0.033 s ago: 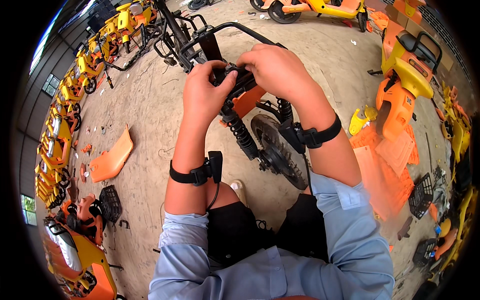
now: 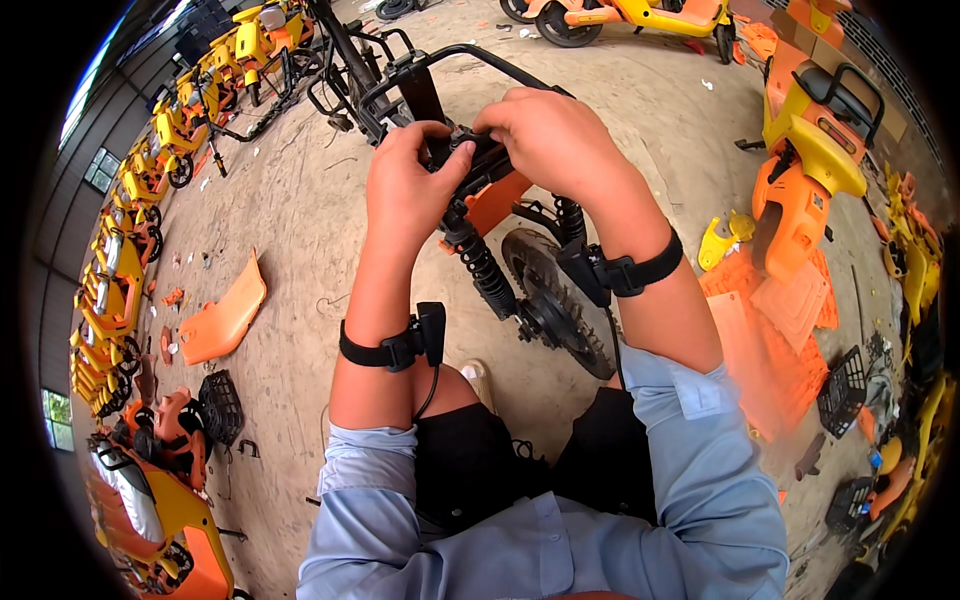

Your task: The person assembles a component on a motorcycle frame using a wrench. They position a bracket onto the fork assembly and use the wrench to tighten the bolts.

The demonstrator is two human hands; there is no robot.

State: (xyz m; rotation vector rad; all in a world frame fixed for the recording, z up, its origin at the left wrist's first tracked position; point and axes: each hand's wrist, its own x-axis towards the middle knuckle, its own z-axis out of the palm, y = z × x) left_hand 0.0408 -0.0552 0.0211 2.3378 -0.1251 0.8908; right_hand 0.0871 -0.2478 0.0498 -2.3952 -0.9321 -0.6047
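Note:
In front of me stands a stripped scooter with a bare black tube frame (image 2: 490, 58). Both hands meet over its near end. My left hand (image 2: 412, 185) is closed, thumb and fingers curled round a small dark part (image 2: 460, 138). Against the same spot, from the other side, my right hand (image 2: 550, 140) presses with bent fingers. Exactly what each grips is hidden behind the fingers. Below them are an orange panel (image 2: 495, 205), a coil-spring shock absorber (image 2: 480, 265) and a second shock absorber (image 2: 569, 216). Between and under these sits the knobbly wheel (image 2: 545, 290).
An orange body panel (image 2: 228, 318) lies on the floor at left, near a black basket (image 2: 221, 408). A yellow and orange scooter (image 2: 800, 190) stands at right beside orange panels (image 2: 775, 330). Rows of scooters (image 2: 110, 290) line the left wall. Cables hang from my wrist straps (image 2: 640, 272).

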